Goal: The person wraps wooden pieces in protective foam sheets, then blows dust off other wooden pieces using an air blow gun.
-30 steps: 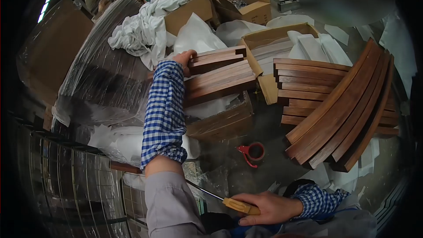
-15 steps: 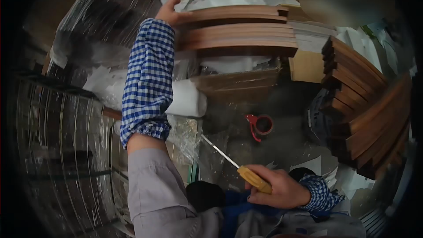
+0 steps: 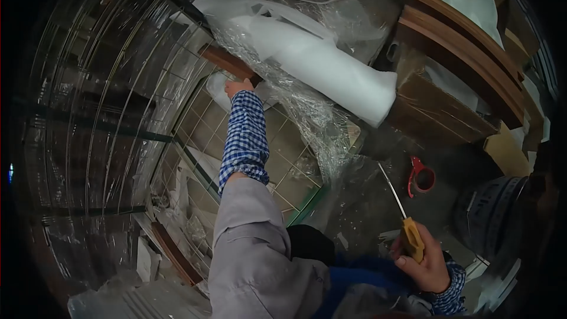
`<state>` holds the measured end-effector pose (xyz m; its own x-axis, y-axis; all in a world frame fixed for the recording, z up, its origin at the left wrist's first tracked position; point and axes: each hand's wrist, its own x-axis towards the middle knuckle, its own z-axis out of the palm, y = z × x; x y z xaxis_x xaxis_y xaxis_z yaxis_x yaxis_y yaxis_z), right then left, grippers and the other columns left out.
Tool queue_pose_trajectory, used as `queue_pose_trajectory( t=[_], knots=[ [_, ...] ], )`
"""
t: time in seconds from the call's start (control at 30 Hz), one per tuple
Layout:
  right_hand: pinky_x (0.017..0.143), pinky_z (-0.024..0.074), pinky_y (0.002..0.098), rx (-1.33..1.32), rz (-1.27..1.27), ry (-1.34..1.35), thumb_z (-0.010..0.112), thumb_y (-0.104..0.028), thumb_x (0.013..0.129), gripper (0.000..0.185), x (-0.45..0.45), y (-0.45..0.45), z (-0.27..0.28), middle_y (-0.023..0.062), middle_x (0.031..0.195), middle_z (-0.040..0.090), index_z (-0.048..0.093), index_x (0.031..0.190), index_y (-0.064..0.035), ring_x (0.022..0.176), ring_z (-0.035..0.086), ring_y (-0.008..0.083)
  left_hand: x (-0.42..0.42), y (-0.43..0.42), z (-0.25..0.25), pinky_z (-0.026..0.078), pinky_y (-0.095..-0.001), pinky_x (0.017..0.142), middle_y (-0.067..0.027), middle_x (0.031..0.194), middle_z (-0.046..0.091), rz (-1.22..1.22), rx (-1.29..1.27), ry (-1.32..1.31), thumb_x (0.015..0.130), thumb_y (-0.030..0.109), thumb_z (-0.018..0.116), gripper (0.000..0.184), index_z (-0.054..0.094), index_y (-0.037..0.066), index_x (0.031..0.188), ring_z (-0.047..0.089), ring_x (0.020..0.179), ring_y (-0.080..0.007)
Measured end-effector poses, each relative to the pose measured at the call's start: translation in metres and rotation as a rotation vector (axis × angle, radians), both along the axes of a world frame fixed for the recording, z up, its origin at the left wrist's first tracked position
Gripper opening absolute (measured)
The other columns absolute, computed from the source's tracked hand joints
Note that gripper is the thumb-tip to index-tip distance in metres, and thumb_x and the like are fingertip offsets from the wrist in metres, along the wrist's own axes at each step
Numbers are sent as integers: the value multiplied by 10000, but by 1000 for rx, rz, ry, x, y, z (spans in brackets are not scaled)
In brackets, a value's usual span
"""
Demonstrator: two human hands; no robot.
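My left hand [image 3: 239, 87] reaches into a wire cage and touches the near end of a short brown wooden piece [image 3: 227, 62]; its fingers are partly hidden, so its grip is unclear. A screwdriver [image 3: 413, 240] with a yellow handle is in my right hand [image 3: 430, 263], fingers wrapped round the handle and the metal shaft pointing up and to the left. A white foam roll [image 3: 331, 71] lies beside the wooden piece, with clear plastic film [image 3: 313, 124] along its near side.
Curved brown boards [image 3: 460, 47] lie on a cardboard box [image 3: 437, 106] at the upper right. A red tape dispenser [image 3: 420, 176] is on the floor. Wire mesh [image 3: 106, 100] stands at the left, and another brown strip [image 3: 176, 254] lies at the lower left.
The view has swung left toward the wire cage. My left hand has left the stacked boards and is now at the short wooden piece. My right hand still holds the screwdriver.
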<state>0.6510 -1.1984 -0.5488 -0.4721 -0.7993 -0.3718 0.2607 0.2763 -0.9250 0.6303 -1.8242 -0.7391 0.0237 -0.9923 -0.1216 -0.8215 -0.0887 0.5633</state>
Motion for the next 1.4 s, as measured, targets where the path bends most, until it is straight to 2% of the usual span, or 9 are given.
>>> queue_pose_trajectory(
  t=[0.27, 0.47, 0.63, 0.77, 0.83, 0.97, 1.07, 1.17, 1.4],
  knots=[
    [776, 499, 297, 128, -75, -3, 730, -209, 893, 647, 36, -23, -14, 90, 1033, 629, 404, 1401, 25, 865, 599, 137, -51, -62, -12, 381, -473, 1119, -286, 1469, 345, 14, 116, -81, 740, 503, 778, 1039, 226, 123, 1535, 413, 1321, -389],
    [784, 495, 297, 280, -65, -60, 733, -218, 894, 634, 46, -42, 1, 88, 1034, 627, 415, 1387, 23, 870, 596, 136, -71, -72, -26, 577, -408, 888, -306, 1383, 359, 60, 76, -216, 746, 470, 798, 1102, 140, 93, 1546, 600, 1106, -337],
    [819, 523, 313, 320, -9, 18, 751, -241, 898, 683, 50, -56, 7, 124, 1007, 679, 416, 1422, 41, 888, 666, 180, -36, -108, -27, 605, -402, 837, -296, 1345, 453, 55, 144, 81, 730, 163, 828, 972, 193, 20, 1452, 633, 1030, -346],
    [805, 529, 320, 254, 67, 66, 758, -247, 892, 719, 55, -65, -4, 127, 1010, 683, 404, 1451, 36, 872, 671, 192, 48, -84, 6, 604, -423, 862, -281, 1300, 529, -40, 231, 705, 735, 146, 825, 946, 216, -32, 1437, 654, 1019, -335],
    [796, 530, 319, 241, 155, 118, 756, -253, 891, 715, 53, -82, 1, 140, 1013, 680, 409, 1445, 36, 865, 675, 200, 91, -62, 11, 600, -468, 877, -182, 1193, 630, -160, 574, 1079, 842, 209, 744, 560, 500, -43, 1279, 667, 989, -354],
    [778, 546, 339, 143, 353, 293, 755, -278, 882, 694, 61, -132, 14, 191, 1017, 674, 438, 1417, 32, 849, 699, 271, 148, 50, 72, 565, -516, 926, -146, 1058, 656, -121, 876, 1454, 894, 231, 679, 410, 552, 33, 1230, 662, 955, -360],
    [744, 561, 386, -165, 310, 743, 758, -296, 868, 709, 84, -169, 5, 220, 1013, 677, 434, 1413, 23, 842, 700, 352, 170, 112, 90, 550, -551, 946, -152, 1060, 639, -124, 860, 1486, 904, 252, 666, 382, 552, 33, 1196, 657, 967, -366],
    [722, 559, 442, -74, 335, 869, 751, -304, 864, 696, 100, -185, 7, 222, 1022, 683, 436, 1396, 15, 837, 693, 394, 182, 140, 96, 530, -561, 1007, -166, 1135, 610, -44, 927, 1593, 929, 218, 635, 429, 498, 7, 1276, 624, 1057, -373],
    [720, 543, 504, 4, 281, 789, 702, -283, 896, 558, 98, -177, 6, 247, 968, 684, 469, 1301, 23, 850, 678, 436, 196, 163, 110, 492, -569, 1046, -200, 1265, 591, -87, 884, 1669, 953, 244, 604, 422, 521, -25, 1268, 591, 1152, -411]
  ],
)
